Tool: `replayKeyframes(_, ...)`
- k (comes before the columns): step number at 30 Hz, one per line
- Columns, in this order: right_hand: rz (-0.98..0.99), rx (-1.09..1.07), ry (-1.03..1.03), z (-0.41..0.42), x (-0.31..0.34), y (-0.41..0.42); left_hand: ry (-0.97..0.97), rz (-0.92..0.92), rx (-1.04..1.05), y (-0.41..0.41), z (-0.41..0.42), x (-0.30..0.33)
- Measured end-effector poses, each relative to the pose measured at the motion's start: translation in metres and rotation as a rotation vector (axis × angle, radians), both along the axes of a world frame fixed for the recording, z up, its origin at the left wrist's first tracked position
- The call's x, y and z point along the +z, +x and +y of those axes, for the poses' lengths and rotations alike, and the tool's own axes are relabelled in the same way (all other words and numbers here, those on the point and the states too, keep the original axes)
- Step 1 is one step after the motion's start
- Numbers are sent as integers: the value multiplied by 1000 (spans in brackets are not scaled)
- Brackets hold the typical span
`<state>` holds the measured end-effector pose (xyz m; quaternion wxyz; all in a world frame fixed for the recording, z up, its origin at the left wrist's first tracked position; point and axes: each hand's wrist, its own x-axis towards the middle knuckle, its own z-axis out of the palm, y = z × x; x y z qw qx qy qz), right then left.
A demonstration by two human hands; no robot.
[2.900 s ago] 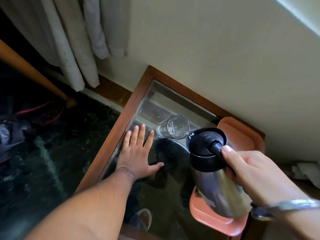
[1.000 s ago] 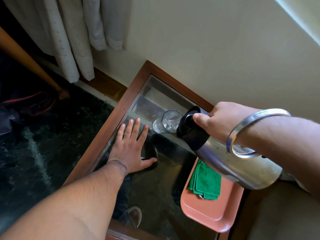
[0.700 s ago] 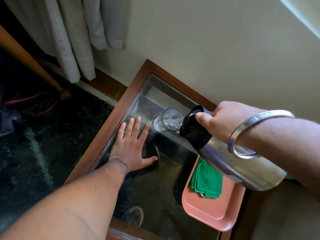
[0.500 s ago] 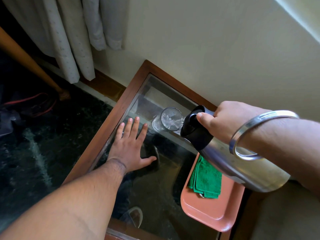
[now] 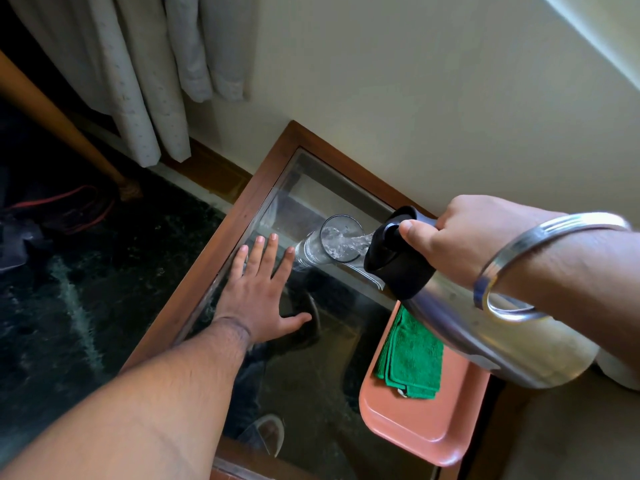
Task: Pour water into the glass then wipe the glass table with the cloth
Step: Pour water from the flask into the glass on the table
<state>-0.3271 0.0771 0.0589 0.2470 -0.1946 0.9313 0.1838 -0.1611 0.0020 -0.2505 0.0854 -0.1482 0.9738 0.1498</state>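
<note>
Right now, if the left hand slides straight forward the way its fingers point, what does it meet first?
Probably the glass: the left hand lies flat on the table, its index fingertip just short of the glass base. Depth is unclear; the other fingers could pass beside it.

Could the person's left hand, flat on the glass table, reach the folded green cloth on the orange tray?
Probably yes: the left hand is free and open, and the folded green cloth lies uncovered, with bare glass between.
</note>
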Motion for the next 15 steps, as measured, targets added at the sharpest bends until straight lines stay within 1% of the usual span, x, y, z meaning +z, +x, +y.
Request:
replayKeyframes(10, 14, 22, 17, -12, 6, -1, -3, -13, -2, 0, 0, 1)
replayKeyframes(15, -46, -24, 32, -16, 0, -2, 6, -10, 0, 0, 0, 2)
